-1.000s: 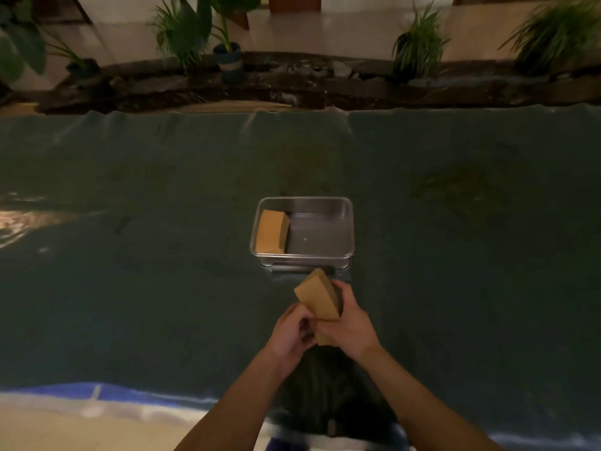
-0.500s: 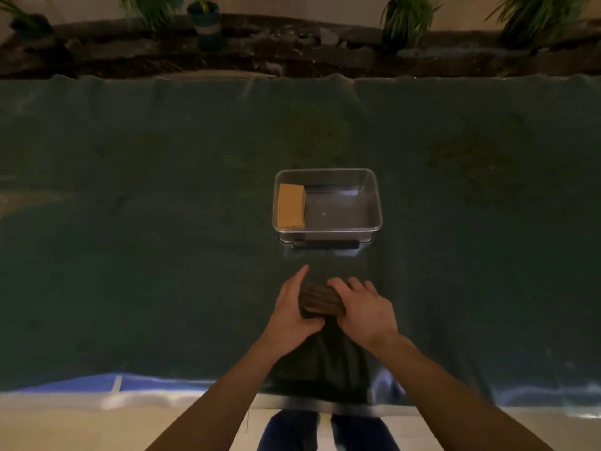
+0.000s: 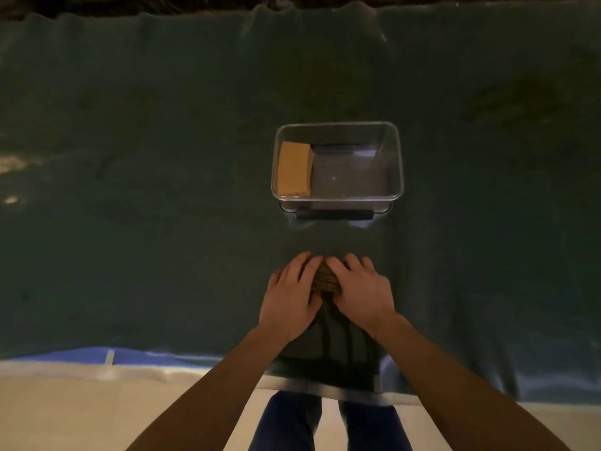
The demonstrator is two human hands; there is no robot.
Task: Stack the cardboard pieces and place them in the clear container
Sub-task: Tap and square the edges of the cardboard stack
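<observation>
A stack of brown cardboard pieces (image 3: 326, 279) rests on the dark green cloth, mostly covered by my hands. My left hand (image 3: 291, 296) grips its left side and my right hand (image 3: 361, 292) grips its right side, fingers curled over the top. Only the stack's near edge shows between them. Beyond it stands the clear container (image 3: 395, 164) with a dark handle on its near side. Inside the container, another stack of cardboard pieces (image 3: 294, 169) lies flat against the left wall.
The dark green cloth (image 3: 162, 190) covers the whole table, with its near edge (image 3: 130, 356) showing a blue strip. A dark ledge (image 3: 130, 4) runs behind the far edge. My legs (image 3: 325, 424) show below the table.
The cardboard stack went from held up and tilted near the container down onto the cloth, and both hands now press closer around it. The camera tilted further down.
</observation>
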